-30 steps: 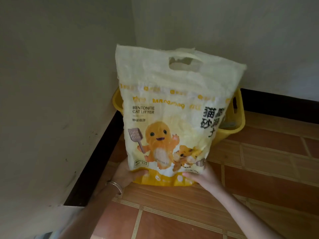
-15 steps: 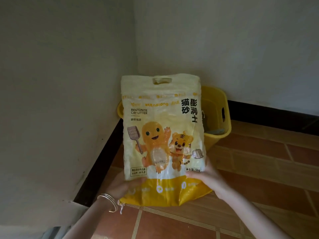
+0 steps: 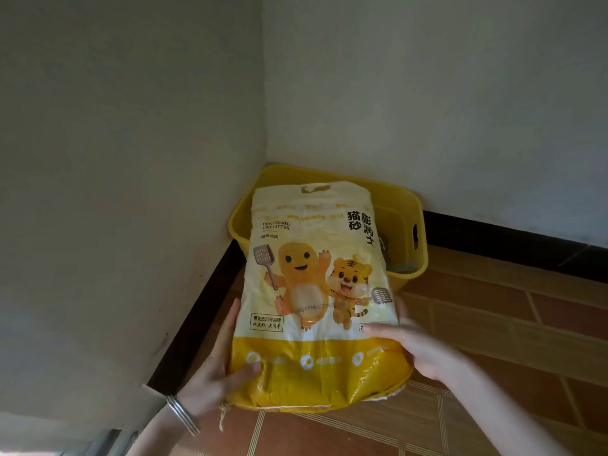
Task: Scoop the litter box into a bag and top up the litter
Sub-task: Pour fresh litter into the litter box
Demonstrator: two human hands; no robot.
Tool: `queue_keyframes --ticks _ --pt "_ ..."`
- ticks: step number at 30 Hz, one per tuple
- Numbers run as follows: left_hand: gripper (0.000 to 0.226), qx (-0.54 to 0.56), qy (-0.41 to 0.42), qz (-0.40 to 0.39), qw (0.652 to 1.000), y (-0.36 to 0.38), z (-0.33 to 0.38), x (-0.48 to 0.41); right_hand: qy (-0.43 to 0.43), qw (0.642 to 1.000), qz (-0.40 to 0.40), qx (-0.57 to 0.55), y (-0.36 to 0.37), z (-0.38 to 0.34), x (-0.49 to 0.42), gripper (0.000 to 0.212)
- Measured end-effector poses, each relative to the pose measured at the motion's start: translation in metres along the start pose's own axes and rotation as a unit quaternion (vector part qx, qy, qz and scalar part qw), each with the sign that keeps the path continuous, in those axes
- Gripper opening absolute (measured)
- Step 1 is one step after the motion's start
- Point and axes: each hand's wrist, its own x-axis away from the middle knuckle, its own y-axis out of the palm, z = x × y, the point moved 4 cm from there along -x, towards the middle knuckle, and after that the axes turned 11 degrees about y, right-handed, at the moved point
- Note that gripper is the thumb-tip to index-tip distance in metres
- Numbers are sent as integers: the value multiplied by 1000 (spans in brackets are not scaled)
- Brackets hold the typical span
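I hold the litter bag (image 3: 316,291) by its lower corners, its long axis running from 6 o'clock to 12 o'clock, with the handle end pointing away over the yellow litter box (image 3: 403,209) in the wall corner. My left hand (image 3: 214,373) and right hand (image 3: 424,347) each clasp an edge, thumbs across the front. Half a second ago the bag stood more upright; now it leans further toward the box. The print reads "BENTONITE CAT LITTER" and 猫砂.
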Motion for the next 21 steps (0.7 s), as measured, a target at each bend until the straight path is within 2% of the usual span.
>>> queue_keyframes --ticks 2,4,7,10,16,21 --pt "86 8 -9 27 1000 -2 3 -6 -31 999 -33 3 -2 -6 9 122" --pt "80 9 -16 50 999 -5 7 -13 -67 995 -68 38 1 -9 17 130" --pt "74 -17 -18 67 997 -5 14 -24 -113 983 -81 122 12 -14 26 125" --pt "65 -61 -17 102 993 -2 22 -35 -130 980 -25 146 18 -27 26 119" --pt "50 -145 -16 164 976 -6 54 -61 -123 983 46 129 10 -64 23 96" --pt "47 -136 -55 167 975 -14 85 -86 -119 985 23 119 7 -96 32 53"
